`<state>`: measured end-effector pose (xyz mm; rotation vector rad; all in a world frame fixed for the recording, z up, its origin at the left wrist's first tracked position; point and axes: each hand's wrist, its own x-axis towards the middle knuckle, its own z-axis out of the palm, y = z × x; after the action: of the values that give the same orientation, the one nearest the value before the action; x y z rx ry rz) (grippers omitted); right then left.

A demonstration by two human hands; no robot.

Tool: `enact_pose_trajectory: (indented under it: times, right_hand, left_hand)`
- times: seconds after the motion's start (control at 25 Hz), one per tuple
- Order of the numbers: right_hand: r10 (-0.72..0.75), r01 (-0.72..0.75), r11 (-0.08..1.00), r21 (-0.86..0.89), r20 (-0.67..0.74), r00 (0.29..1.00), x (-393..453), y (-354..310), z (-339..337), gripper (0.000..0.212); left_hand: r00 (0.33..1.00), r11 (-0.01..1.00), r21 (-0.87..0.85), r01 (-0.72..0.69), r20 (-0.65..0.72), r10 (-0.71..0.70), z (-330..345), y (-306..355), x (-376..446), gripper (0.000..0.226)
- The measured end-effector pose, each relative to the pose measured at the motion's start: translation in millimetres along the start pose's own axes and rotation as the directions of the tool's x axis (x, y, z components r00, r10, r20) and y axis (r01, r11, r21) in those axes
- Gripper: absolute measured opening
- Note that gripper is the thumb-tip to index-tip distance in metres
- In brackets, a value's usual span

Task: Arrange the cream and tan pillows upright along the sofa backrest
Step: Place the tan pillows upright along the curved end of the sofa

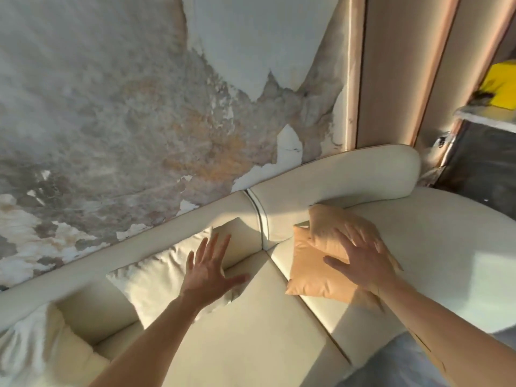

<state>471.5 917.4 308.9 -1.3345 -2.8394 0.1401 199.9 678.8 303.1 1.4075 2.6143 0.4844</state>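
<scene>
Two bare forearms reach in from the bottom edge over the cream sofa seat point(251, 331). The left hand point(208, 272) lies with fingers straight and spread, its grip wide, against the front of a cream pillow point(156, 275) that leans upright against the sofa backrest point(173, 230). The right hand point(360, 261) is likewise flat and spread, grip wide, on a tan pillow point(310, 263) that leans tilted against the curved backrest section point(349, 174) just right of the seam. At far left, another cream pillow point(42, 344) sits in the seat corner against the backrest. Behind the sofa rises a marbled wall point(139, 107); at far right a yellow object point(502, 82) rests on a pale ledge.
</scene>
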Motion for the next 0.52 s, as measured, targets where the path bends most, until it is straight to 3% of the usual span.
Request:
enact_pose_trajectory:
  times: [0.16,0.28,0.52]
  right_hand:
    - [0.085,-0.086,0.996,0.024,0.005,0.996,-7.2,119.3,-29.6,0.086]
    - [0.127,-0.126,0.99,0.07,-0.011,0.992,-20.2,191.3,-41.5,0.089]
    - [0.252,-0.244,0.947,0.208,-0.013,0.968,-42.3,278.4,-44.2,0.092]
  left_hand:
    - [0.997,0.997,-0.061,-0.051,-0.058,0.048,17.8,92.8,32.2,0.118]
    - [0.998,0.995,-0.081,-0.056,-0.029,0.054,32.9,155.3,57.3,0.119]
    - [0.998,0.99,-0.124,-0.066,0.004,0.067,63.3,228.8,96.0,0.114]
